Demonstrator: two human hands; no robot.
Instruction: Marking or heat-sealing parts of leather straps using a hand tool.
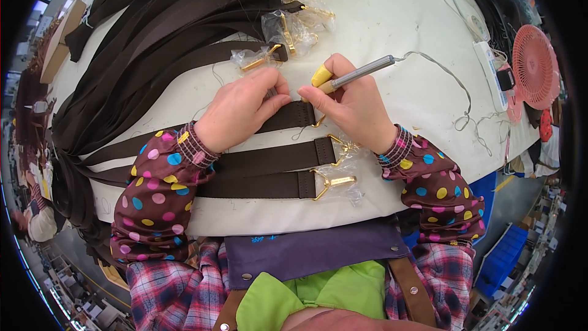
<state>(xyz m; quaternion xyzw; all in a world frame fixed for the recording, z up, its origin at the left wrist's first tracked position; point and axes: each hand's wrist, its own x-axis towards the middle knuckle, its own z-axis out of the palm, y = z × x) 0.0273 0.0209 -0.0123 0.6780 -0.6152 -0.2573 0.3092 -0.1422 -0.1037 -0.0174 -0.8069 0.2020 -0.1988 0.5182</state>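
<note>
My right hand (360,110) is closed around a corded pen-shaped tool (366,70) with a grey handle, resembling a soldering iron. A yellow finger cover (321,75) sits on one of its fingers. The tool's tip is hidden near the stitched end of a dark brown strap (293,116). At that strap's upper edge, my left hand (240,109) is closed in a pinch; a bit of something grey shows between its fingers, too hidden to name. Two more brown straps (269,159) lie nearer me, with gold metal clasps (340,181) partly in clear plastic.
A large bundle of brown straps (141,43) covers the table's left side, its wrapped gold clasps (286,34) toward the middle. At right are a white power strip (492,76) and a pink fan (535,58). The tool's cord (450,79) trails rightward over the white table cover (398,18).
</note>
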